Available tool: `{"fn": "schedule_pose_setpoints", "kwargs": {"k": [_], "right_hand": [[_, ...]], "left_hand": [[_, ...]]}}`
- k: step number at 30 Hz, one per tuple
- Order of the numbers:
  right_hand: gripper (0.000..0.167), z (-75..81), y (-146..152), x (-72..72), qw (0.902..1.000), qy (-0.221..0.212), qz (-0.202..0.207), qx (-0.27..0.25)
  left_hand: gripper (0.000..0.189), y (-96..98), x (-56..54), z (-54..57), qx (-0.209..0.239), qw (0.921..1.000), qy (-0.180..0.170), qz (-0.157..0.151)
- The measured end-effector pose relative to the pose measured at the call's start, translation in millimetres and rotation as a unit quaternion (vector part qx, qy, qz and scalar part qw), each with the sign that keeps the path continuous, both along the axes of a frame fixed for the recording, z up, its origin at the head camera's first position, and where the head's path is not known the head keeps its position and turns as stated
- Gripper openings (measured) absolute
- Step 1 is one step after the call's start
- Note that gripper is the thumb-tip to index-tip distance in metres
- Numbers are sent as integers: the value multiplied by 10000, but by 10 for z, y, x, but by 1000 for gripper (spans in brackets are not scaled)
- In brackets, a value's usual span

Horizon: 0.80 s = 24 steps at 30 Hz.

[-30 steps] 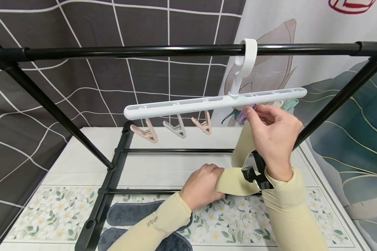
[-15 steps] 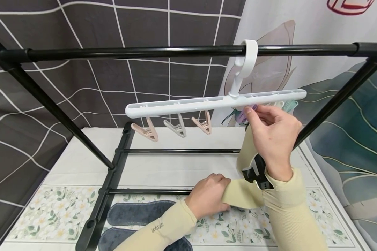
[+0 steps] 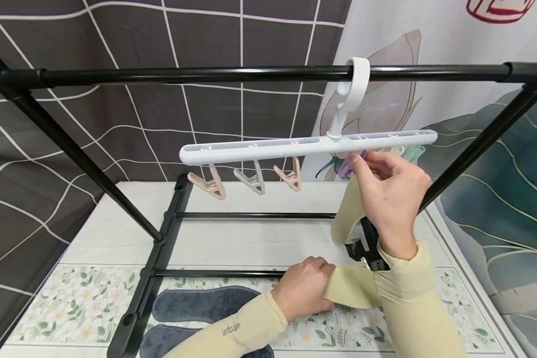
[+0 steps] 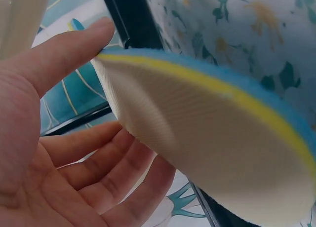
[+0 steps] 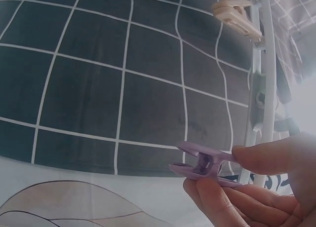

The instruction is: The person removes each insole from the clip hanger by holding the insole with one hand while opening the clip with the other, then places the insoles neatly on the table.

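The right hand's thumb and forefinger pinch the purple clip (image 5: 190, 170), whose free ends stand apart. That right hand (image 3: 389, 189) is just below the white hanger (image 3: 295, 147), near its hook. The left hand (image 3: 305, 288), lower down, grips the pale yellow insole (image 3: 351, 286) by its end, thumb at one edge and the other fingers at the opposite one; the left wrist view shows a yellow and blue layered rim. A band of the same colour rises toward the clip; the right wrist hides whether the two pieces join. Left of the purple clip, two pink clips (image 3: 209, 183) and a grey clip (image 3: 252, 178) hang from the hanger, and a mint clip (image 3: 412, 151) hangs to the right. The hanger hooks over the black rail (image 3: 161, 75) of a frame standing on the floral tabletop (image 3: 85, 303). Two dark insoles (image 3: 201, 303) lie there, partly behind the left sleeve. A white-gridded dark curtain (image 3: 268, 44) forms the backdrop.
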State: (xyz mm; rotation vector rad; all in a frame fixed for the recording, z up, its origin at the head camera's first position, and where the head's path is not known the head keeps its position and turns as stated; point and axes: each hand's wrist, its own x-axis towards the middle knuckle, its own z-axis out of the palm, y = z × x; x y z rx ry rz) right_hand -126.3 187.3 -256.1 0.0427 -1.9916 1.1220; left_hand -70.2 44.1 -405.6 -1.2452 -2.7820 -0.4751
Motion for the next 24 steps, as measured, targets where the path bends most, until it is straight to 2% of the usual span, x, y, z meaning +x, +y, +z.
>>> {"fn": "schedule_pose_setpoints", "kwargs": {"k": [13,19,24], "right_hand": [[21,6,-5,-10,9999,49,44,-155],[22,-1,-14,-10,9999,-43,13,-121],[23,-6,-20,-11,10000,-23,3,-76]], "left_hand": [[63,36,93,-67,-282,9976,627,2],[62,38,143,-85,-244,9982,548,22],[63,37,172,-97,-387,9981,478,-19]]}}
